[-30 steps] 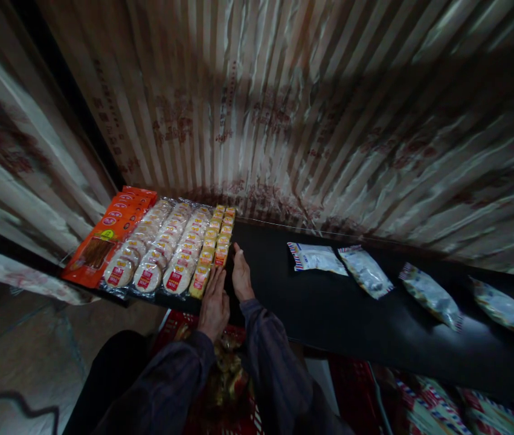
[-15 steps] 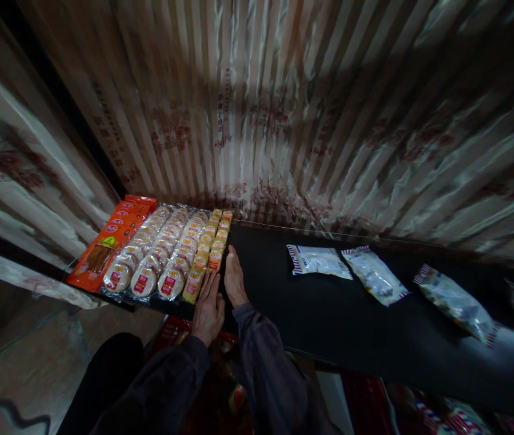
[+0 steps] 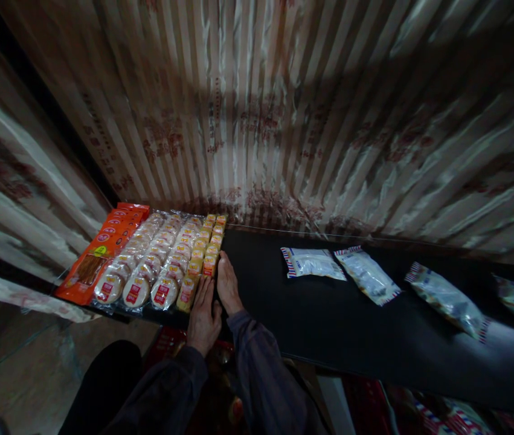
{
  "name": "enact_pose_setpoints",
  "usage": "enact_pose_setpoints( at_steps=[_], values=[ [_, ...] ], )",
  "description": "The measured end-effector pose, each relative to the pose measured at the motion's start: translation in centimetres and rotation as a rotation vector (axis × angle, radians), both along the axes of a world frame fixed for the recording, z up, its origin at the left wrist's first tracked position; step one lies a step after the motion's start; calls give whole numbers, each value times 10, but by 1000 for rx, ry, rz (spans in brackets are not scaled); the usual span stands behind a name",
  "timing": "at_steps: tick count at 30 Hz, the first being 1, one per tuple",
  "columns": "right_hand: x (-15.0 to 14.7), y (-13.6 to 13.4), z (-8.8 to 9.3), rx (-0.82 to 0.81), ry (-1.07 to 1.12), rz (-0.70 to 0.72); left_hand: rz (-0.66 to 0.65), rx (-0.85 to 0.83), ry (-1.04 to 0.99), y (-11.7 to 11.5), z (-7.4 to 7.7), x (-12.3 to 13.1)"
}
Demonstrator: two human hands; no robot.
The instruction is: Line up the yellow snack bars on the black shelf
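Both hands [image 3: 204,320] sit at the right edge of yellow packets [image 3: 199,249] on the black shelf [image 3: 311,314].

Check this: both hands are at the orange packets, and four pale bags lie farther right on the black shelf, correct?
Not quite: the head view shows the left hand and right hand at the yellow packets, not the orange packets. The four pale bags do lie farther right.

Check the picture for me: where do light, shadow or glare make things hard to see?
Head view: dim overall, dark shadow across the upper right of the striped backdrop; head view: pale glare on the black shelf at lower right; head view: bags under the shelf are murky, though left hand and right hand show plainly.
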State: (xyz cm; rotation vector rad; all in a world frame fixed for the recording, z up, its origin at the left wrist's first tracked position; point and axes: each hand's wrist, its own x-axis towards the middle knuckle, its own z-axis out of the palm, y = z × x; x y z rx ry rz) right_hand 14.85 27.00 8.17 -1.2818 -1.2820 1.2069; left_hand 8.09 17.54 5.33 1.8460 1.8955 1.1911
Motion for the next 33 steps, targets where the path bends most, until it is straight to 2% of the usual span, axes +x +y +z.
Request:
enact_pose_setpoints(
  at_steps=[8,17,28,33],
  values=[
    [-3,4,6,-30,62,-12,-8,27,22,0,-2,0],
    [-7,3,9,-9,-1,34,2,34,-20,1,-4,1],
    [-10,5,8,-44,50,-113,-38,-32,-118,0,0,1],
    [-12,8,1,-56,101,-183,-69,-27,-184,-1,0,2]
  ],
)
